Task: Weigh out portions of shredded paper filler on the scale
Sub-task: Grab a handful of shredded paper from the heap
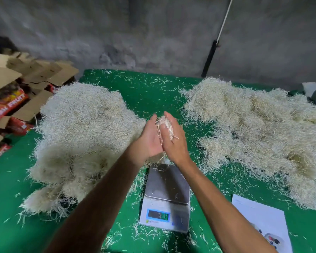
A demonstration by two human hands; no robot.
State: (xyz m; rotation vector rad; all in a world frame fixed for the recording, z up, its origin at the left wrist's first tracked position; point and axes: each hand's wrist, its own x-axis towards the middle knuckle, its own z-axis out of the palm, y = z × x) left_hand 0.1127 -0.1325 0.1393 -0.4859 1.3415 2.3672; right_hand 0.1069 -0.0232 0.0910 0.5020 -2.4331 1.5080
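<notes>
A makeshift packing room — bare and rough.

Unfinished grey concrete wall [153,33], a green-covered work table [144,88] heaped with shredded paper filler [84,128], a scale [167,194], and flattened fruit cartons [16,84] stacked alongside — small-scale packaging work.

The scale [166,198] has a dull brushed-metal platter on a plastic body. Wispy shredded paper [84,128] lies on matt green cloth [146,92].

A rough grey concrete wall [153,33] fills the upper half of the frame, dimly lit. A white pole with a black lower section [211,55] leans against it at upper right. Below lies a green cloth-covered tabletop [146,92]. Flattened cardboard boxes [16,84] with red printing are stacked at left.
</notes>
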